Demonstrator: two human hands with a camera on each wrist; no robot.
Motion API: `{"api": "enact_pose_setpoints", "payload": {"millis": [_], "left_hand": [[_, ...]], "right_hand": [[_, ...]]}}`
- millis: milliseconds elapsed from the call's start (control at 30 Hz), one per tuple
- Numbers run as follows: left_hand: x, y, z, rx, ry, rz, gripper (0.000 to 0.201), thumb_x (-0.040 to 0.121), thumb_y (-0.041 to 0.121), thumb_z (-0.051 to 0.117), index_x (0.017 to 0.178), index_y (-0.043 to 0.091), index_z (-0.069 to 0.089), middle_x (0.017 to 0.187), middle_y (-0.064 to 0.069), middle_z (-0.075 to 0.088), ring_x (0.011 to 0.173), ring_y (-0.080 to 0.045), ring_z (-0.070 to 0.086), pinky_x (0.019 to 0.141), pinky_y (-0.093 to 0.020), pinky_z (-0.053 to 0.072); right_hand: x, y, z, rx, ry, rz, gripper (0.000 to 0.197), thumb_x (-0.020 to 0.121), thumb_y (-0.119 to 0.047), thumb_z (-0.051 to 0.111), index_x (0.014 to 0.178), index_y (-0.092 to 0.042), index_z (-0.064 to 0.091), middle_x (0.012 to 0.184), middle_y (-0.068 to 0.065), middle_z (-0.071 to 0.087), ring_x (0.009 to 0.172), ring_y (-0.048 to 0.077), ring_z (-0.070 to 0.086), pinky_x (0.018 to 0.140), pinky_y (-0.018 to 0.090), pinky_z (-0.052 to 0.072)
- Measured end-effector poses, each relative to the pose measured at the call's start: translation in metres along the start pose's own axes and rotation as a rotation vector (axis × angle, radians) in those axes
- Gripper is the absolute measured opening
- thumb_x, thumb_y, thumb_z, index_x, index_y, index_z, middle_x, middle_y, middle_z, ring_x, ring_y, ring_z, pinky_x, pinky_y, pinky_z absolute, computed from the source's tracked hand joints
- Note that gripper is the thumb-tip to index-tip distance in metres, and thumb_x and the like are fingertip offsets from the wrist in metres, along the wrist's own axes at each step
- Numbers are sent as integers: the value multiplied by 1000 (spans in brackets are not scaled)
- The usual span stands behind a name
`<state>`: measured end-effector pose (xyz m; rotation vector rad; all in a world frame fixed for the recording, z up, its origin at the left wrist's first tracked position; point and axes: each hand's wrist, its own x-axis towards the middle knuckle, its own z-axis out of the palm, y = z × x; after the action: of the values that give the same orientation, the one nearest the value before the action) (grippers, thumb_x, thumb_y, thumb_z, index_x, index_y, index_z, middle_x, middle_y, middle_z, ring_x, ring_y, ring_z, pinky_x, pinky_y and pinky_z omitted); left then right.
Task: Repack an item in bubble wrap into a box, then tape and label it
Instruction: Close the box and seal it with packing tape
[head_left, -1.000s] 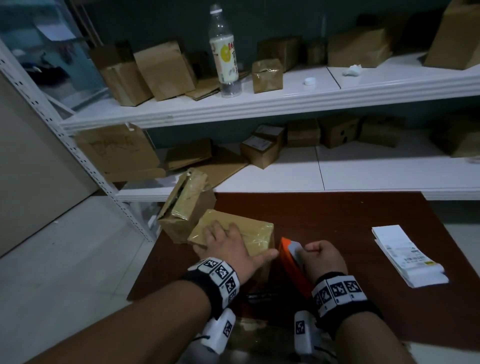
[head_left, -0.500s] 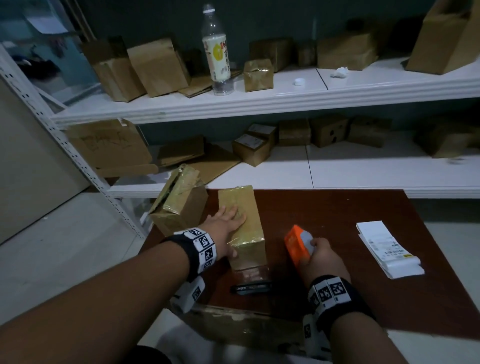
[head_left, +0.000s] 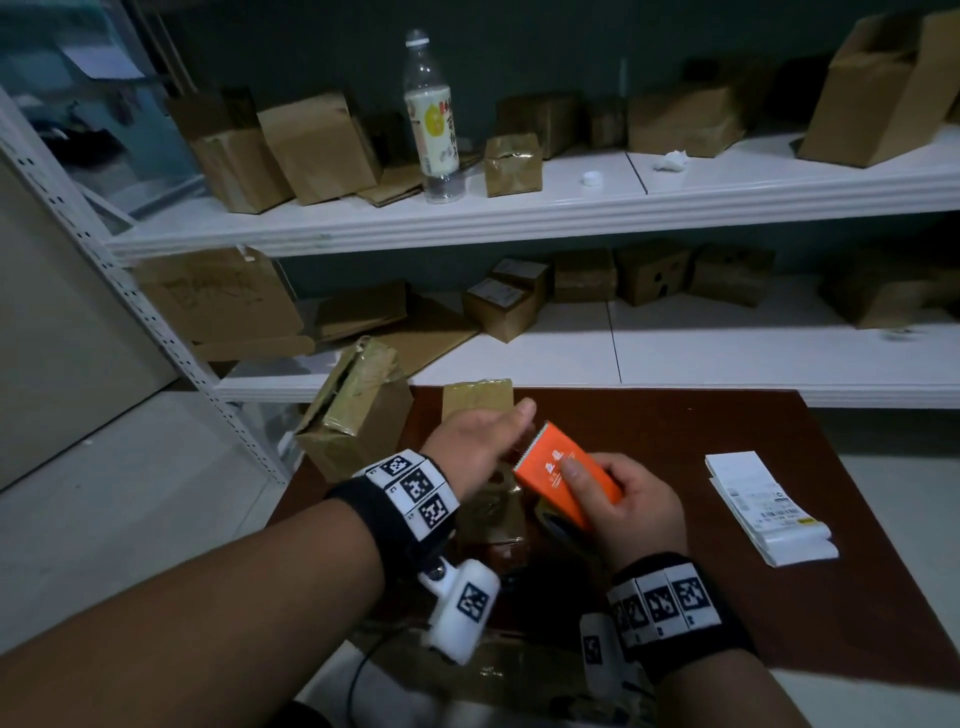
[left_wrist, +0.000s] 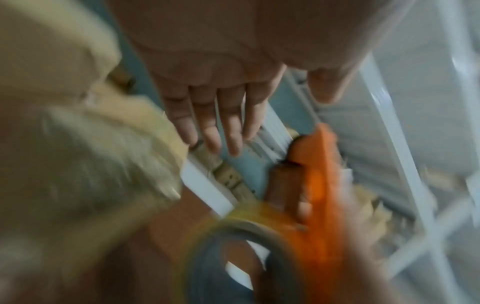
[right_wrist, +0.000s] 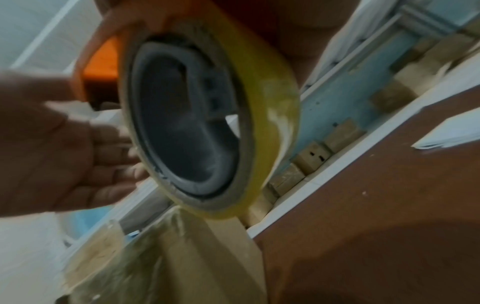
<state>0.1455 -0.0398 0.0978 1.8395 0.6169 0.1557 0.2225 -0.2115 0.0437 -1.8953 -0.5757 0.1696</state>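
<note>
I see a dark red-brown counter (head_left: 675, 467). On it, at the far left corner, stands a tilted taped box (head_left: 358, 410); just right of it lies a second taped box (head_left: 478, 397), and near the right edge lies a stack of white labels (head_left: 769, 504). Beyond, two white shelves (head_left: 519, 213) carry cardboard boxes (head_left: 317, 145), a plastic bottle (head_left: 431, 114) and a white cap (head_left: 592, 179).

R hand (head_left: 631, 506) grips orange tape dispenser (head_left: 566, 480), thumb on top, over the brown table (head_left: 779, 597). L hand (head_left: 480, 441) w/ straight fingers just beside dispenser's toothed end, above the taped box (head_left: 478, 397). 2nd taped box (head_left: 353, 410) at table's left edge, tilted. White label stack (head_left: 763, 506) to the right, well apart. Shelves (head_left: 519, 215) behind w/ cardboard boxes, a bottle (head_left: 431, 119).
</note>
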Motion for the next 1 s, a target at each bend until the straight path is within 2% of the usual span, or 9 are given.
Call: {"api": "enact_pose_setpoints", "payload": {"millis": [67,133,233,300,400,500,667,800,1000], "left_hand": [[-3,0,-1,-57,10,-30,42,73,67,68,81,26,76,86,-3,77,87,-25,73,96,-51,52],[-5,-2,-4,-43,26,-35,27,79,52,72,72,27,74,79,-3,76,73,-22,70,83,-44,56],[-11,-8,-3,-117,-25,-70,24,89,40,70,76,19,72,78,-11,72,54,-20,58,53,-28,45],[-14,-13,-3,-264,-46,-127,16,92,24,68,85,10,71,76,-17,65,52,-20,52,48,-25,41],[-18,-18,-8,-337,-81,-150,10,92,13,66,87,5,70,72,-16,59,55,-18,53,48,-25,45],[-20,-18,-14,-80,-49,-61,11,92,12,68,81,12,71,68,-7,66,56,-14,59,55,-26,47],[-26,-15,-13,247,106,91,16,89,16,72,74,21,67,65,7,66,57,-2,61,64,-25,51],[-33,-12,-23,240,137,124,14,88,12,73,77,19,68,63,2,70,62,-10,65,66,-31,56],[-43,-8,-59,241,231,76,3,87,10,72,86,8,71,66,-2,70,54,1,62,54,-9,45]], "right_hand": [[-3,0,3,12,-22,-24,35,67,-77,61,80,-44,65,79,-22,68,74,-4,64,63,17,46],[-4,-1,3,28,-22,-40,38,63,-77,58,80,-45,66,79,-24,67,76,-8,63,62,12,43],[-5,0,1,48,-36,-49,29,64,-74,63,78,-48,64,80,-24,67,81,-14,61,63,10,42],[-6,2,1,52,-52,-43,34,63,-79,68,79,-48,66,82,-23,69,82,-12,62,66,14,46],[-9,2,1,30,-93,-29,30,63,-74,64,80,-49,66,85,-21,70,81,-8,64,71,21,51],[-11,1,-1,-61,-159,-23,27,67,-71,67,82,-49,62,85,-23,67,79,-3,63,70,19,50],[-12,-3,-3,-159,-259,-4,68,53,-90,49,102,-46,67,82,-25,65,77,-9,61,65,12,45],[-11,1,-9,-192,-234,28,74,53,-90,53,107,-43,70,87,-23,67,83,-3,64,77,23,54],[-7,4,-17,-331,-201,103,68,64,-83,60,116,-40,69,102,-15,72,93,10,66,86,32,54]]}}
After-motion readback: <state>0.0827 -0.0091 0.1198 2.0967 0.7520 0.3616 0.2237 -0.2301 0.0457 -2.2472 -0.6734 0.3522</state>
